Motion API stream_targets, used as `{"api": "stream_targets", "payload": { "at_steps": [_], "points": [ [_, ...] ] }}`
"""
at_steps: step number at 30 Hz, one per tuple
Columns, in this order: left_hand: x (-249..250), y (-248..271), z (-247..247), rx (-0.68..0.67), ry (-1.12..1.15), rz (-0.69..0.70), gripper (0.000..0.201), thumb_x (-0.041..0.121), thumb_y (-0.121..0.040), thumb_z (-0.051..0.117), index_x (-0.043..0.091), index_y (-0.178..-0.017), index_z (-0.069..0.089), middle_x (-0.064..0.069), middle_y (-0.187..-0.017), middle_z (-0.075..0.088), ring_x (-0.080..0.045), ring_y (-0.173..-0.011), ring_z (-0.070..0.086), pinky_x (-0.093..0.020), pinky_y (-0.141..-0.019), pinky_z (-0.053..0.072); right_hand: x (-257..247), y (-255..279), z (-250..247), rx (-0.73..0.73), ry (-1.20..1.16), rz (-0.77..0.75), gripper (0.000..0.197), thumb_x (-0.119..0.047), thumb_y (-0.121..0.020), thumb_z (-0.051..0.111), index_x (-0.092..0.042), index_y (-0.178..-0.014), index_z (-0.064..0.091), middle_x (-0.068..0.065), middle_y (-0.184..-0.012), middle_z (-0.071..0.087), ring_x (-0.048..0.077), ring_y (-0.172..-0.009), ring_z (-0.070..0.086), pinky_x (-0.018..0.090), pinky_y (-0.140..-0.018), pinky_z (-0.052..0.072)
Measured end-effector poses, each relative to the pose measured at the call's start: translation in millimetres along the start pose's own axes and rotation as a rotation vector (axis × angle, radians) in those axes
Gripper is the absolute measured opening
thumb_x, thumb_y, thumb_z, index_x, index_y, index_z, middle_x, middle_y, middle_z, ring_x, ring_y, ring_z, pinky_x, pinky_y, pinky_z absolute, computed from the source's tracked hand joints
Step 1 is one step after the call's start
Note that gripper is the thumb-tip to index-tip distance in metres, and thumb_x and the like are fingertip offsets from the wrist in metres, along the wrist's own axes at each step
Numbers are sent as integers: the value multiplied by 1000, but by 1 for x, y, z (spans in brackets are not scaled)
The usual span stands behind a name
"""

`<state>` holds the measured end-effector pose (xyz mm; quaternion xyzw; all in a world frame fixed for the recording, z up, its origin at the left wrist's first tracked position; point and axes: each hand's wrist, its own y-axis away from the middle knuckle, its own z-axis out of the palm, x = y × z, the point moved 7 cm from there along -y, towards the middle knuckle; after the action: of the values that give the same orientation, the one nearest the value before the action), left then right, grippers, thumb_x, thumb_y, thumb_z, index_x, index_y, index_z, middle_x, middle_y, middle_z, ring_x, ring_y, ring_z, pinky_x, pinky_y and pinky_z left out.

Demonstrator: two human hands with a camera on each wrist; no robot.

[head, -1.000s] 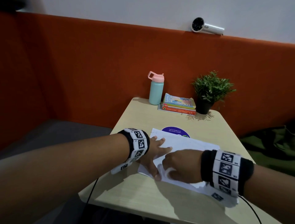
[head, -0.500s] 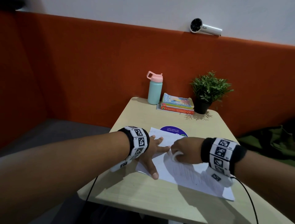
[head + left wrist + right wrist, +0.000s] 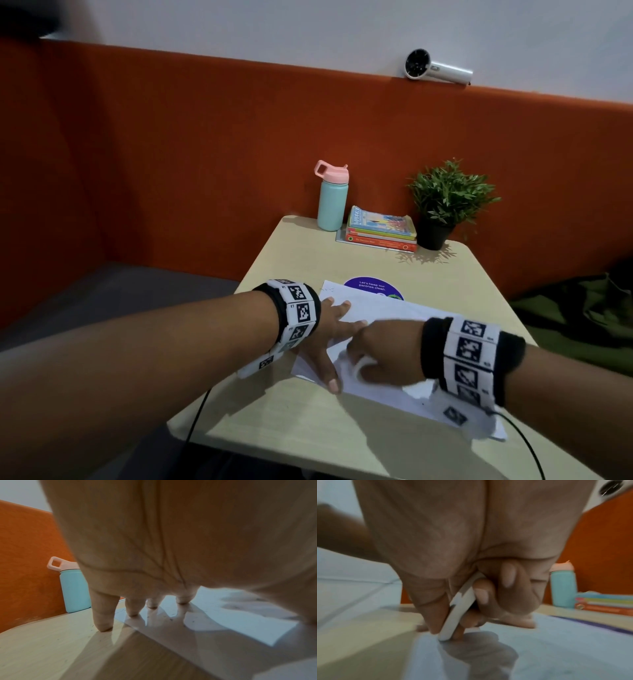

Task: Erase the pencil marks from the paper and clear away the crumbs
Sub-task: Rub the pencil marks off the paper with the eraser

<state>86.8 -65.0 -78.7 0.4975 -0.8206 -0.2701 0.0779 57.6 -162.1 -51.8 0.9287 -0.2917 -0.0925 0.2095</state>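
Note:
A white sheet of paper (image 3: pixel 383 310) lies on the beige table (image 3: pixel 301 260), with faint pencil marks near its far left corner. My left hand (image 3: pixel 325 335) lies flat with spread straight fingers (image 3: pixel 132 608) pressing the sheet's left edge; its thumb points toward the near edge. My right hand (image 3: pixel 383 353) pinches a flat white eraser (image 3: pixel 458 609) between thumb and fingers, its rounded tip touching the paper (image 3: pixel 556 649) close to the left thumb. Small dark crumbs (image 3: pixel 193 621) lie scattered on the sheet (image 3: pixel 240 620).
At the table's far end stand a teal bottle with a pink lid (image 3: pixel 331 198), a stack of books (image 3: pixel 382 229) and a potted plant (image 3: pixel 445 205). A purple round sticker (image 3: pixel 371 286) shows beyond the paper. An orange partition (image 3: pixel 171 154) backs the table. Cables hang off the near edge.
My right hand has rubbed the eraser away across the sheet and back toward me, now again beside the left thumb. The left hand has stayed flat on the paper.

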Motion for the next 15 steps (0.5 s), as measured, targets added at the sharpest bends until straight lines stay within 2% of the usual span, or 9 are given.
{"api": "stream_targets", "payload": {
  "at_steps": [2,6,7,9,12,13,15],
  "points": [
    [0,1,0,0,-6,-2,126,82,-72,66,43,-156,-20,-8,-167,-23,-38,-155,-11,-65,-120,5,-5,2,5,-32,-19,-25,27,-29,-94,50,-25,-117,64,-4,-116,66,16,-105,59,29,-92,45],
    [2,4,-3,-14,-8,-3,125,82,-74,63,42,-155,-23,-7,-167,-25,-36,-155,-11,-64,-120,6,63,-7,-20,52,59,204,28,-37,-93,48,-27,-113,63,-9,-102,64,14,-95,59,31,-88,50],
    [2,4,-3,-16,-7,-4,125,82,-74,63,41,-155,-23,-7,-167,-25,-36,-155,-11,-64,-120,6,68,-8,-21,74,75,213,27,-37,-93,47,-26,-112,63,-10,-101,64,15,-94,59,32,-88,50],
    [0,2,-1,-12,-9,-4,126,83,-73,63,43,-155,-23,-7,-167,-25,-37,-155,-12,-66,-119,6,48,-8,-13,70,74,146,31,-35,-91,45,-26,-115,63,-6,-106,67,16,-98,61,34,-90,51],
    [-1,-1,2,-3,-13,-7,127,85,-71,64,43,-155,-22,-7,-167,-25,-36,-155,-12,-66,-119,5,-2,4,6,-29,15,-7,29,-31,-94,47,-24,-118,63,-5,-115,66,15,-105,59,26,-90,42],
    [-1,-1,1,-3,-11,-5,127,84,-72,64,42,-156,-22,-7,-167,-25,-36,-155,-12,-65,-120,5,-2,4,5,-36,13,-18,29,-31,-95,48,-25,-119,63,-6,-117,66,14,-105,58,26,-91,42],
    [1,2,-1,-11,-5,3,125,81,-74,64,42,-156,-22,-7,-167,-24,-36,-155,-11,-63,-120,6,28,-3,-8,-4,17,91,32,-36,-94,47,-27,-121,63,-7,-116,66,14,-104,60,31,-94,47]
  ]
}}
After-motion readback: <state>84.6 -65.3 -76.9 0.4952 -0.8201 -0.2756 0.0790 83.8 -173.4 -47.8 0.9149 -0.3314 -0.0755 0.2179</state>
